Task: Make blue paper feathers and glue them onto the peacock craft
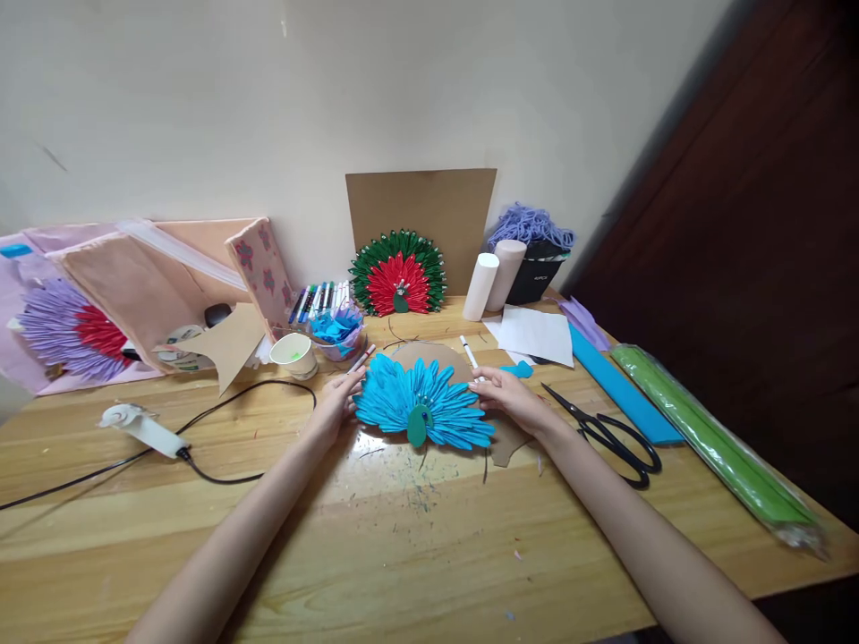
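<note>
Holding a blue paper peacock (456, 413) by both sides over the middle of the worktop (403, 563), that's what I've got on my feed. My left hand (337, 402) is mostly closed, fingers curled around the left edge of the fan. My right hand (505, 394) has thumb and fingers drawn in on the opposite edge. Can't tell how hard either one squeezes, or whether the bottom edge touches the wood.

Looks to me like handling and squaring up the fan. I'd pinch lightly at the outer edges, since those petals probably crease easily, and lift both sides evenly so the green body (417, 427) stays centred. Watch the marker (468, 351) right by the right-hand fingers, easy to snag.

Just behind the fan there's a round cardboard piece (436, 355). Further out, black scissors (614, 438) lie to the right and a white glue gun (144, 429) to the left, cord trailing. Way back, a red and green peacock (399, 273) sits against a brown board (422, 201).
</note>
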`<state>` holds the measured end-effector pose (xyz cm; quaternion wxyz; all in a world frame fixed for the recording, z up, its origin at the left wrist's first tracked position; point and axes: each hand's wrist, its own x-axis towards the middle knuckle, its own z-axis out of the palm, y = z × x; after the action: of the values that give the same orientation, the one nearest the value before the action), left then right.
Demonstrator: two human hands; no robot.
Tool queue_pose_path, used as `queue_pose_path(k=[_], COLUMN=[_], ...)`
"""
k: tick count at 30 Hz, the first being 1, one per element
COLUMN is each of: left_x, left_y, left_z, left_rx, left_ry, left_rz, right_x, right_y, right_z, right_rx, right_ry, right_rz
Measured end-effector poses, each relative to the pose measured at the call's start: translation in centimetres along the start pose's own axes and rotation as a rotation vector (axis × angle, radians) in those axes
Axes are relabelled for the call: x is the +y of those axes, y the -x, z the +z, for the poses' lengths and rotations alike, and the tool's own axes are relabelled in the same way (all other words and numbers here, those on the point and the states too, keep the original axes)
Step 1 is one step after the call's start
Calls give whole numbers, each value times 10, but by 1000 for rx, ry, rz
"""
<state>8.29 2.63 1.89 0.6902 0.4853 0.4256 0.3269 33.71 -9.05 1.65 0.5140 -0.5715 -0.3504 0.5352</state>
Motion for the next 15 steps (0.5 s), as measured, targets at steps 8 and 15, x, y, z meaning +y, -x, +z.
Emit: queue_pose_path(k=[8,15], left_x=[7,26], left_y=[-6,13], left_z=[-18,4], left_rx=[-23,314], left_ry=[-382,-1153], left_rz=[-29,273], right_x=[-13,-7], right_y=[-9,-7], right_z=[-50,-90], right_rx=[335,441], right_ry=[250,775], right_rz=[-234,-238])
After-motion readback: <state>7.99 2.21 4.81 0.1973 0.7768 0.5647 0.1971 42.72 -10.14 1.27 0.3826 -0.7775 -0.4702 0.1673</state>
